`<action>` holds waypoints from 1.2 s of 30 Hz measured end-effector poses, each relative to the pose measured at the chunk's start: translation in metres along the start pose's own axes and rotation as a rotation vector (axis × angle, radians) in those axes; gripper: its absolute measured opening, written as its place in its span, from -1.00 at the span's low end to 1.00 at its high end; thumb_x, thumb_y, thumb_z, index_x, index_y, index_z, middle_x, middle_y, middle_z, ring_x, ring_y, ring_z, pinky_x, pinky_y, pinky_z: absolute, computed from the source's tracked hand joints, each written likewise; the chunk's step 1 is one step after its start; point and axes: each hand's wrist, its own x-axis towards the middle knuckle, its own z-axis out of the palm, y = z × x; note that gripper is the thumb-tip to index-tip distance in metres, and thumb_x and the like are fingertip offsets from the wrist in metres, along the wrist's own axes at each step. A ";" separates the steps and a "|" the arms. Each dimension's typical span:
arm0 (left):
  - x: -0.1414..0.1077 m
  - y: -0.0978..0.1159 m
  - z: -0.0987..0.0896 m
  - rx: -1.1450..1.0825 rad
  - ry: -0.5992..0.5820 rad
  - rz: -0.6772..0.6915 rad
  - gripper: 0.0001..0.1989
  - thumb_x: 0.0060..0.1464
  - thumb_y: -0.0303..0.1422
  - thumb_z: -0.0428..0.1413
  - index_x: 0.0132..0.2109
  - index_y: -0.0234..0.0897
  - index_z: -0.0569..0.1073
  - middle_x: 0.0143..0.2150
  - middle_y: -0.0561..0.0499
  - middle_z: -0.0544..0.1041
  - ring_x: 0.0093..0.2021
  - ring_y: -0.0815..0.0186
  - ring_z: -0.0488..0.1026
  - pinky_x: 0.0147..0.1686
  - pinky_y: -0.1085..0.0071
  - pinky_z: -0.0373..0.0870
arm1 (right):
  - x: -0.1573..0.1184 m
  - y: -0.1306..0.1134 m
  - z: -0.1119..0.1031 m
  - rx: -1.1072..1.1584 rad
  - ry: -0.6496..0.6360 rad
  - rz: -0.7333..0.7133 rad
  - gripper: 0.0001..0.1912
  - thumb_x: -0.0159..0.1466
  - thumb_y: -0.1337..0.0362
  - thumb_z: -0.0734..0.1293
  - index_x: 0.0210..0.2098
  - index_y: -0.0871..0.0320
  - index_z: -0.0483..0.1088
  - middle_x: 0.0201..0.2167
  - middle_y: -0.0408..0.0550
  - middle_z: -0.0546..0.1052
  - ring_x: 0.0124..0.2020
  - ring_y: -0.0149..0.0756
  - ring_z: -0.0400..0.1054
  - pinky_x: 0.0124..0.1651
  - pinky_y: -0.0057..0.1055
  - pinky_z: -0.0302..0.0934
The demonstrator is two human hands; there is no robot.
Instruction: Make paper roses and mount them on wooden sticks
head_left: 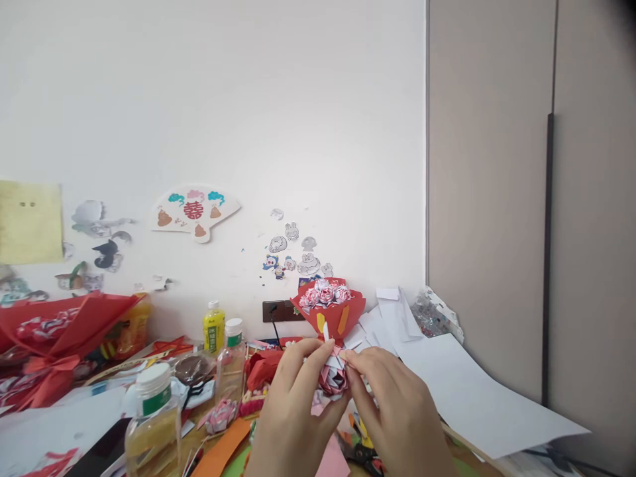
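Between my two hands, above the desk, is a pink and white folded paper flower [334, 379] with a pale stem end pointing up. My left hand [301, 391] grips it from the left, thumb and fingers closed on its side. From the right, my right hand [390, 391] pinches its edge between thumb and fingertips. Behind it stands a red paper bouquet [330, 311] filled with similar pink and white flowers. Another loose paper flower [220, 416] lies to the left of my left hand. Black-handled scissors [365, 457] lie partly hidden beneath my right hand.
A large clear bottle [153, 424], a second clear bottle [231, 361] and a yellow drink bottle [213, 326] stand at left. Another red bouquet [64, 338] lies farther left. White paper sheets [477, 391] spread to the right, beside a wardrobe [489, 199]. Orange paper [226, 450] lies in front.
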 end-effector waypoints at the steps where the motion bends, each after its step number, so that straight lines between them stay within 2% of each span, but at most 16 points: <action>1: 0.000 0.000 0.000 0.013 0.012 0.010 -0.64 0.01 -0.47 0.10 0.00 -0.28 0.33 -0.09 -0.17 0.42 -0.10 0.16 0.44 -0.19 0.30 0.50 | 0.000 0.000 0.000 -0.005 0.010 -0.006 -0.83 0.32 0.40 0.13 -0.26 0.21 0.35 -0.52 -0.06 0.44 -0.49 -0.32 0.35 -0.46 -0.44 0.22; 7: 0.004 0.002 -0.001 0.065 0.072 0.079 -0.71 0.07 -0.45 0.04 -0.02 -0.31 0.35 -0.13 -0.16 0.46 -0.18 0.22 0.49 -0.29 0.40 0.51 | 0.001 0.001 0.000 -0.033 0.006 -0.069 -0.82 0.33 0.41 0.14 -0.26 0.24 0.36 -0.53 -0.06 0.45 -0.48 -0.32 0.37 -0.42 -0.43 0.25; 11: 0.005 0.004 0.001 0.062 0.100 0.100 -0.73 0.10 -0.45 0.01 -0.02 -0.32 0.35 -0.14 -0.16 0.47 -0.17 0.22 0.49 -0.26 0.41 0.51 | 0.000 0.000 0.001 -0.071 0.027 -0.078 -0.81 0.33 0.43 0.12 -0.26 0.24 0.37 -0.56 -0.07 0.44 -0.49 -0.34 0.38 -0.43 -0.46 0.24; 15: 0.004 0.004 0.002 0.062 0.100 0.105 -0.74 0.12 -0.45 0.00 -0.02 -0.31 0.34 -0.14 -0.17 0.47 -0.15 0.22 0.49 -0.23 0.41 0.51 | 0.001 -0.002 0.000 -0.020 0.024 -0.005 -0.79 0.33 0.39 0.11 -0.30 0.20 0.36 -0.55 -0.09 0.47 -0.52 -0.37 0.40 -0.42 -0.49 0.25; 19: 0.002 0.004 0.002 0.085 0.096 0.114 -0.74 0.13 -0.45 0.00 -0.01 -0.32 0.33 -0.12 -0.19 0.45 -0.12 0.21 0.48 -0.20 0.39 0.50 | 0.001 -0.002 -0.001 0.008 0.026 0.058 -0.80 0.34 0.36 0.11 -0.22 0.17 0.36 -0.51 -0.10 0.52 -0.53 -0.39 0.42 -0.45 -0.53 0.24; 25: 0.002 0.004 0.002 0.099 0.096 0.115 -0.72 0.12 -0.49 -0.02 0.00 -0.31 0.31 -0.13 -0.17 0.44 -0.13 0.22 0.47 -0.20 0.40 0.49 | -0.002 -0.002 0.000 -0.113 0.028 -0.076 -0.77 0.34 0.43 0.09 -0.24 0.23 0.37 -0.55 -0.06 0.50 -0.53 -0.36 0.42 -0.47 -0.50 0.24; 28: 0.002 0.005 0.002 0.102 0.088 0.109 -0.71 0.11 -0.51 -0.02 0.00 -0.31 0.31 -0.13 -0.17 0.44 -0.14 0.22 0.47 -0.22 0.40 0.50 | -0.002 -0.001 -0.001 -0.169 -0.011 -0.126 -0.74 0.33 0.46 0.07 -0.20 0.27 0.37 -0.52 -0.02 0.51 -0.48 -0.32 0.44 -0.43 -0.47 0.28; 36: 0.001 0.004 0.002 0.103 0.089 0.108 -0.71 0.09 -0.51 0.01 -0.01 -0.32 0.33 -0.13 -0.19 0.46 -0.13 0.19 0.48 -0.21 0.36 0.50 | 0.000 0.005 -0.006 -0.128 -0.120 -0.158 -0.72 0.30 0.51 0.07 -0.15 0.30 0.36 -0.48 0.00 0.52 -0.47 -0.33 0.44 -0.43 -0.47 0.30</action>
